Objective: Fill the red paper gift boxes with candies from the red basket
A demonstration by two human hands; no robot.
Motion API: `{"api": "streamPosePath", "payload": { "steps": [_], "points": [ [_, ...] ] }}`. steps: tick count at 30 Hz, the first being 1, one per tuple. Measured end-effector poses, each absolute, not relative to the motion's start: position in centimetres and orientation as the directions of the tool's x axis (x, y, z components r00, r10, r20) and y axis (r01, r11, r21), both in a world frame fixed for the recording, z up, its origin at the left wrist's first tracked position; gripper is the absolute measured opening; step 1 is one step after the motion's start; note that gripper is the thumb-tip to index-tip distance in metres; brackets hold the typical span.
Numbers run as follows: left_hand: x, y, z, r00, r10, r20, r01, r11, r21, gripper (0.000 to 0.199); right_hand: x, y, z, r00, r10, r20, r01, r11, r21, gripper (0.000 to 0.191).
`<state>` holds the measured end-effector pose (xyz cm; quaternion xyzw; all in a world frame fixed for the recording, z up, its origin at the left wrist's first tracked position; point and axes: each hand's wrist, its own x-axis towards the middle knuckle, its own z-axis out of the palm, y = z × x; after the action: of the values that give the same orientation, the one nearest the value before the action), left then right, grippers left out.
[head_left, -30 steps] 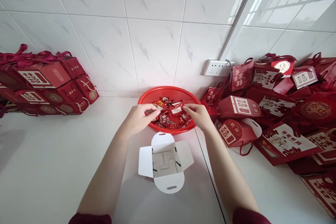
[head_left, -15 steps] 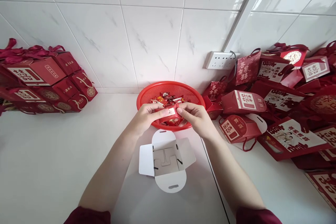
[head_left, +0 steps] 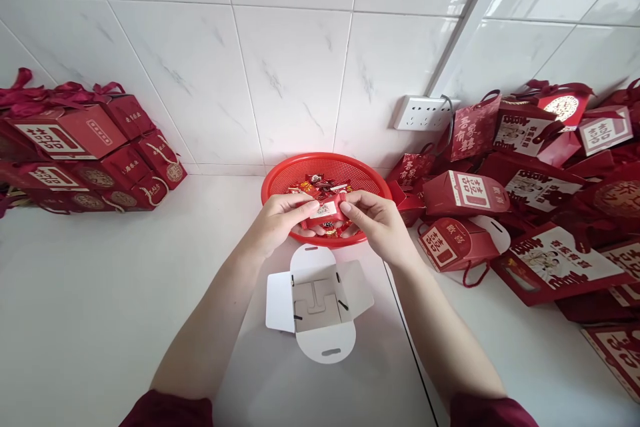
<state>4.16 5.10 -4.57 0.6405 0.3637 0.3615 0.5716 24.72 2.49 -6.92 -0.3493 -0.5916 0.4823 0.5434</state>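
Observation:
Between my two hands is a small red wrapped candy (head_left: 327, 209) with a white printed label facing up. My left hand (head_left: 281, 219) pinches its left end, and my right hand (head_left: 374, 219) pinches the right end. Both hands are over the front part of a red plastic basket (head_left: 280, 171), which holds many wrapped sweets in red and gold. Below them an unfolded gift box (head_left: 325, 345) sits open on the white surface, its pale inner side and flaps showing. The bottom of the box is visible, with nothing lying in it.
Red gift boxes (head_left: 75, 133) with ribbons are stacked at the left. A loose pile of red boxes (head_left: 465, 193) and bags covers the right side, close to the basket. A white power socket (head_left: 423, 113) is on the tiled wall behind.
My left thumb has slid left off the candy's label, so more of the print shows. The view has shifted slightly; the box and basket stay in place.

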Motion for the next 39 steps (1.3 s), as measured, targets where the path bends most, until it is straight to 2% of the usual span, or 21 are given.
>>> {"api": "streamPosePath", "payload": {
  "steps": [5, 8, 10, 13, 16, 18, 20, 22, 26, 32, 35, 39],
  "points": [
    [4.9, 5.1, -5.5, 0.566, 0.823, 0.056, -0.162, 0.044, 0.986, 0.032, 24.3, 2.3, -6.8, -0.290, 0.817, 0.497, -0.116, 0.486, -0.866, 0.038],
    [5.9, 4.9, -6.2, 0.635, 0.772, 0.016, -0.214, 0.156, 0.964, 0.034, 23.8, 2.0, -6.9, -0.273, 0.787, 0.553, -0.115, 0.544, -0.831, 0.028],
    [6.3, 4.9, -6.4, 0.631, 0.776, -0.005, -0.191, 0.161, 0.968, 0.029, 23.8, 1.7, -6.7, -0.236, 0.774, 0.588, -0.072, 0.589, -0.805, 0.025],
    [6.1, 5.0, -6.0, 0.554, 0.833, 0.008, -0.135, 0.081, 0.988, 0.027, 24.3, 1.2, -6.3, -0.209, 0.722, 0.660, 0.175, 0.691, -0.701, 0.031],
    [5.3, 5.1, -5.2, 0.538, 0.839, 0.081, -0.144, -0.003, 0.990, 0.044, 24.7, 1.1, -5.9, -0.254, 0.643, 0.722, 0.455, 0.738, -0.497, 0.035],
    [4.7, 4.9, -4.8, 0.557, 0.821, 0.122, -0.107, -0.075, 0.991, 0.048, 24.7, 1.1, -5.9, -0.283, 0.614, 0.737, 0.551, 0.733, -0.399, 0.036],
    [4.4, 4.7, -4.5, 0.540, 0.831, 0.131, -0.016, -0.145, 0.989, 0.039, 24.6, 1.2, -6.0, -0.302, 0.609, 0.734, 0.578, 0.729, -0.366, 0.035],
    [4.3, 4.4, -4.3, 0.512, 0.852, 0.111, 0.040, -0.153, 0.987, 0.031, 24.4, 1.3, -6.1, -0.323, 0.603, 0.730, 0.557, 0.744, -0.368, 0.035],
    [4.6, 4.0, -4.1, 0.534, 0.843, 0.059, 0.014, -0.079, 0.997, 0.028, 24.3, 1.6, -6.3, -0.311, 0.584, 0.750, 0.504, 0.770, -0.390, 0.030],
    [5.7, 3.5, -3.9, 0.533, 0.843, 0.070, -0.003, -0.081, 0.997, 0.028, 23.4, 1.6, -6.9, -0.042, 0.558, 0.829, 0.603, 0.675, -0.424, 0.029],
    [5.8, 3.8, -4.1, 0.445, 0.882, 0.154, -0.063, -0.140, 0.988, 0.026, 23.1, 1.3, -6.7, -0.083, 0.641, 0.763, 0.558, 0.664, -0.497, 0.036],
    [5.4, 4.3, -4.3, 0.355, 0.920, 0.164, -0.102, -0.137, 0.985, 0.024, 23.0, 1.0, -6.7, -0.158, 0.715, 0.682, 0.452, 0.666, -0.593, 0.044]
  ]
}}
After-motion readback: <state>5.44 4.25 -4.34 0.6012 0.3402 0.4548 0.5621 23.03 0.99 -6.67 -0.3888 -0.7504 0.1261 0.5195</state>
